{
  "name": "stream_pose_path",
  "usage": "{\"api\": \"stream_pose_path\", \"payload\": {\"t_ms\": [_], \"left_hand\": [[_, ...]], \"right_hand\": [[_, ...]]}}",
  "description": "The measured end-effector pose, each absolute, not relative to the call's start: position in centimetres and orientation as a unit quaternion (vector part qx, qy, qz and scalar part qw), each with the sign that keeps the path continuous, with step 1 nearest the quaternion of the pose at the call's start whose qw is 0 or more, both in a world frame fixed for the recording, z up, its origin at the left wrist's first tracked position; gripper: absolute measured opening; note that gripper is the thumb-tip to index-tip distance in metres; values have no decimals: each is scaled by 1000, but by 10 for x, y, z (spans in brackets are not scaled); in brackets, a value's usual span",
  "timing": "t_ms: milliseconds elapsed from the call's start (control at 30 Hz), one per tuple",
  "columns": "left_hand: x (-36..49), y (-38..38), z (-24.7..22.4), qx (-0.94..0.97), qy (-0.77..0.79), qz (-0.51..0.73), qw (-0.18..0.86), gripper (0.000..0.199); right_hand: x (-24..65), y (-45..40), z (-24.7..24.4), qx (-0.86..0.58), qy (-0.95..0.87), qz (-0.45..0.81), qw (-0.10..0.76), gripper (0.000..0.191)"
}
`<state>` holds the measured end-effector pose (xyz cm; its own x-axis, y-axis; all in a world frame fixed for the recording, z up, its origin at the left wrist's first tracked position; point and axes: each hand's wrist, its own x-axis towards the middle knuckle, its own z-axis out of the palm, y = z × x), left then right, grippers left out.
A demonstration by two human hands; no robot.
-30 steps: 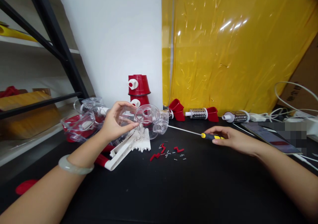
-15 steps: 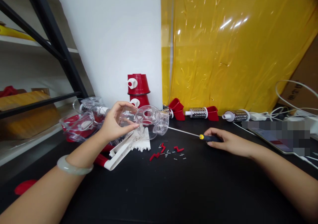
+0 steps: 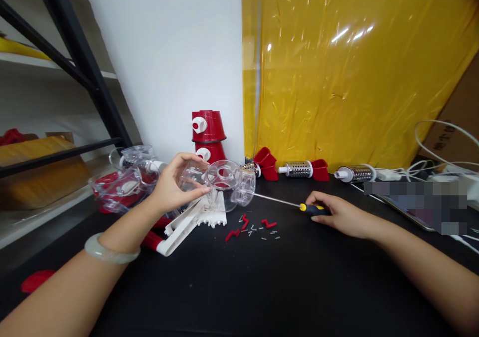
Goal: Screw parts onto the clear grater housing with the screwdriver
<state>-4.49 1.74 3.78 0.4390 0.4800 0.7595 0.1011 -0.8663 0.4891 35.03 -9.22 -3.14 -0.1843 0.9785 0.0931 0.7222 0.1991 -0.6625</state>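
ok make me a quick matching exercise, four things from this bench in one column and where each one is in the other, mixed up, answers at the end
1. screwdriver
2. clear plastic part
3. small red pieces
4. pale bracelet

A. around the left wrist
B. lying among small metal pieces
C. held in the right hand
D. held in the left hand

Right pairs: 1-C, 2-D, 3-B, 4-A

White cables (image 3: 404,171) lie beside a tablet (image 3: 407,209), near yellow sheeting (image 3: 348,87).
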Motion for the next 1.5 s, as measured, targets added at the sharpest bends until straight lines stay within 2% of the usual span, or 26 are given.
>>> {"api": "stream_pose_path", "payload": {"t_ms": [100,233,400,633,933,1033,1133,1267,1500], "left_hand": [[-45,19,38,828,179,494,196,54],[-46,20,37,830,187,486,200,55],[-47,22,35,828,191,482,212,55],[-47,22,35,828,181,484,216,53],[-47,22,36,826,192,489,202,52],[-49,21,39,823,196,496,195,52],[-50,18,42,829,210,480,196,50],[-51,16,43,831,218,472,195,51],[-52,20,42,834,217,465,201,49]], "right_hand": [[351,-95,-29,-572,-729,267,264,21],[355,-98,-22,-534,-731,333,263,37],[359,-97,-20,-551,-725,327,252,32],[362,-93,-26,-559,-722,304,273,49],[353,-92,-34,-584,-732,246,251,26],[345,-92,-38,-593,-723,224,276,20],[345,-93,-36,-580,-724,234,293,25],[355,-95,-29,-550,-735,310,246,39],[351,-95,-31,-559,-736,277,265,24]]}}
